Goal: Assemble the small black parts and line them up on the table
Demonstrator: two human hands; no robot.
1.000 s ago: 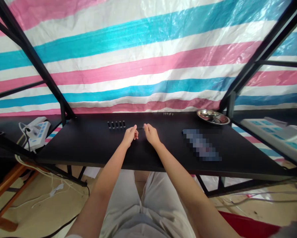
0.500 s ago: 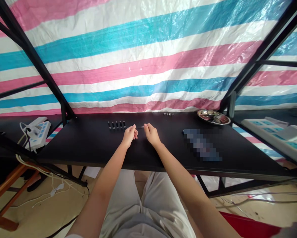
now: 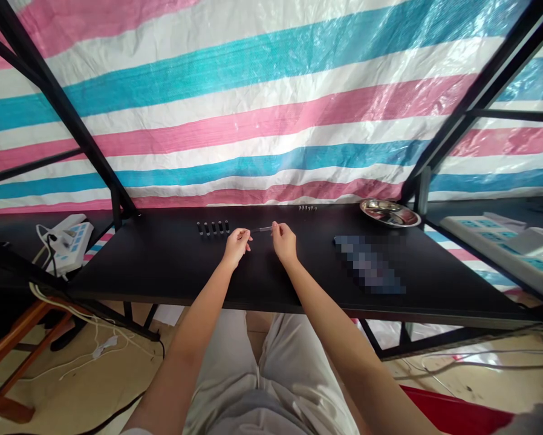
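A thin pen-like rod [image 3: 265,229], dark at the left and greyish clear at the right, spans the gap between my hands just above the black table. My left hand [image 3: 238,246] pinches its left end, fingers curled. At the right end, the thumb and fingers of my right hand [image 3: 283,241] are closed on it. Whether it is one piece or two joined parts I cannot tell. Left of my left hand, several short black cylinders [image 3: 213,228] with pale tips stand in a row. Several tiny silvery pieces [image 3: 308,208] are lined up at the table's back edge.
A shiny metal dish [image 3: 390,214] sits at the back right of the black table [image 3: 162,266]. A blurred dark-blue flat object [image 3: 369,264] lies right of my right hand. Black metal posts [image 3: 78,139] flank the table, and a striped sheet [image 3: 262,121] hangs behind.
My right hand has shifted right and slightly up, away from my left. A longer stretch of the rod now shows between them. My left hand has barely moved.
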